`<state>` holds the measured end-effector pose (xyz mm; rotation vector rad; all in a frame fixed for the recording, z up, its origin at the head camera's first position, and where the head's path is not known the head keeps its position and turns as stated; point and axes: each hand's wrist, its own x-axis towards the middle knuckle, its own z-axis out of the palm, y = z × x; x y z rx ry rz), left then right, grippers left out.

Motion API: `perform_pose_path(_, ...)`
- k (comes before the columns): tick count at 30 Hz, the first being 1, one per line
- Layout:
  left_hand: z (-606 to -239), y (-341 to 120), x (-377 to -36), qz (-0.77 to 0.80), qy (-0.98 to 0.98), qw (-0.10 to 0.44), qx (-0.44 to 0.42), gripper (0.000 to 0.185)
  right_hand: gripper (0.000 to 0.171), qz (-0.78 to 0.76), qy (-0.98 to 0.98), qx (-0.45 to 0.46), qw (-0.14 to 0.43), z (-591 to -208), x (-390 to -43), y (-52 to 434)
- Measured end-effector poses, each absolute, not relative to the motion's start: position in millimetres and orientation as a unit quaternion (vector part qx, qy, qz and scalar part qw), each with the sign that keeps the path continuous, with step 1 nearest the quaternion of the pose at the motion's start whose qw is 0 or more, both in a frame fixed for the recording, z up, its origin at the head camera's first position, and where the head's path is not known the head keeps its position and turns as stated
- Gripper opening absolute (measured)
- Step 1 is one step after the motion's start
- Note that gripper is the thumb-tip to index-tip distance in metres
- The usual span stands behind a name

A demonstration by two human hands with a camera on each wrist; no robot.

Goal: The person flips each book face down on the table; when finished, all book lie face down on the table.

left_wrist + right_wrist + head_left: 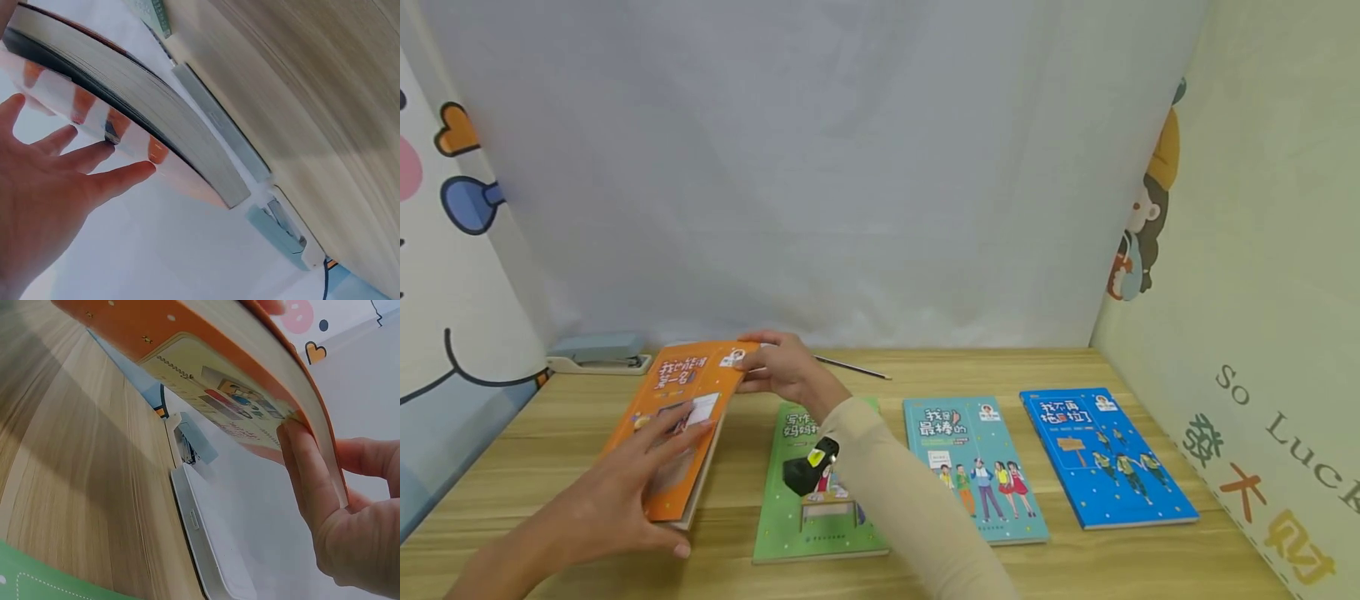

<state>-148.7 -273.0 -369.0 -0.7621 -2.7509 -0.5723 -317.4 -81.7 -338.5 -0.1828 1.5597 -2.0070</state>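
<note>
An orange book (688, 375) is held tilted above the left of the table. My right hand (786, 371) pinches its upper right edge, thumb on one cover and fingers on the other, as the right wrist view shows. My left hand (617, 483) has its fingers spread, with the fingertips (147, 169) touching the glossy cover. In the left wrist view, the page block (144, 103) shows along the book's side. Nearest on the right lies a green book (790, 517), partly covered by my right forearm.
A teal book (932, 425) and a blue book (1060, 467) lie flat further right. Behind them is a dark pencil (853, 367). At the back left stands a blue-and-white stapler (598, 348), beside a pale case (209, 540). Cloth walls (820, 183) bound the table.
</note>
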Motion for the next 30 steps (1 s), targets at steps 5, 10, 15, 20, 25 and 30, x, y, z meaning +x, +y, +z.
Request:
perform_pose_path(5, -365.0, -263.4, -144.5, -0.146, -0.940, 0.145, -0.271, 0.117, 0.045, -0.754, 0.584, -0.067, 0.294, -338.2, -317.3, -78.0)
perform_pose_path(10, -361.0, -256.1, -139.7, -0.121, -0.947, 0.143, -0.260, 0.096, 0.043, -0.755, 0.583, -0.061, 0.295, -337.7, -318.2, -73.0)
perform_pose_path(15, -362.4, -257.8, -138.5, -0.112, -0.942, 0.169, -0.268, 0.083, 0.044, -0.760, 0.578, -0.056, 0.294, -340.7, -322.0, -68.8)
perform_pose_path(20, -370.4, -262.4, -143.8, -0.104, -0.925, 0.225, -0.288, 0.087, 0.047, -0.756, 0.584, -0.052, 0.291, -343.6, -323.4, -69.6)
perform_pose_path(25, -372.4, -262.7, -147.8, -0.119, -0.911, 0.269, -0.290, 0.038, 0.048, -0.752, 0.590, -0.047, 0.291, -345.1, -323.3, -70.8)
perform_pose_path(30, -370.9, -261.2, -148.7, -0.122, -0.910, 0.286, -0.275, 0.039, 0.045, -0.755, 0.586, -0.050, 0.289, -346.4, -324.2, -70.3)
